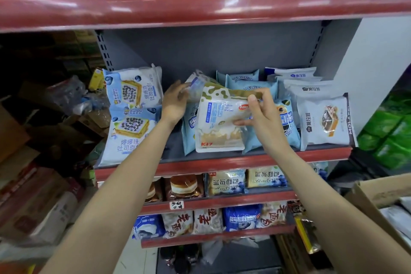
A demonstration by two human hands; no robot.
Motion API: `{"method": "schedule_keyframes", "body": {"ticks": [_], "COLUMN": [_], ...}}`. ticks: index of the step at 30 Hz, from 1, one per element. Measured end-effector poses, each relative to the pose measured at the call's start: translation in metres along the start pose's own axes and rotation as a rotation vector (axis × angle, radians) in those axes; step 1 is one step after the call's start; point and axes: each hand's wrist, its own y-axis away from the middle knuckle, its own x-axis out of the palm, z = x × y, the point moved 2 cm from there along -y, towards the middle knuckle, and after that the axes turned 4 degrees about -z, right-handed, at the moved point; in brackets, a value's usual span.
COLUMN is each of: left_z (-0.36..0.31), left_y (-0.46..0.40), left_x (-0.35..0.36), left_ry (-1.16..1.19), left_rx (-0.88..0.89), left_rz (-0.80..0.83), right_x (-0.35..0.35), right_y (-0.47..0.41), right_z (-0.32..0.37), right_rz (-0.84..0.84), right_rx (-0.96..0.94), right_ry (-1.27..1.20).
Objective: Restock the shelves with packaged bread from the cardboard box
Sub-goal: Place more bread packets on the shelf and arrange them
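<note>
My right hand pinches a white bread packet with an olive-patterned top, holding it upright on the middle shelf. Behind it my left hand grips the upper edge of a clear-and-blue packet. Light blue packets stand right of and behind the white one. Two blueberry toast packets lean at the shelf's left end. White and grey packets stand at the right end. The cardboard box sits open at the lower right.
A red-edged upper shelf juts out overhead. Lower shelves hold blueberry bread and other packets. Stacked cartons and bags crowd the left side. Green packages sit to the right of the shelving.
</note>
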Motion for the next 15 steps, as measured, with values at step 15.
{"method": "schedule_keyframes", "body": {"ticks": [15], "left_z": [-0.008], "left_y": [0.035], "left_x": [-0.042], "left_ry": [0.013], "left_rx": [-0.041], "left_rz": [-0.143], "right_x": [0.083], "right_y": [-0.062], "right_z": [-0.009], "right_rz": [0.005], "right_rx": [-0.058], "right_ry": [-0.239]}}
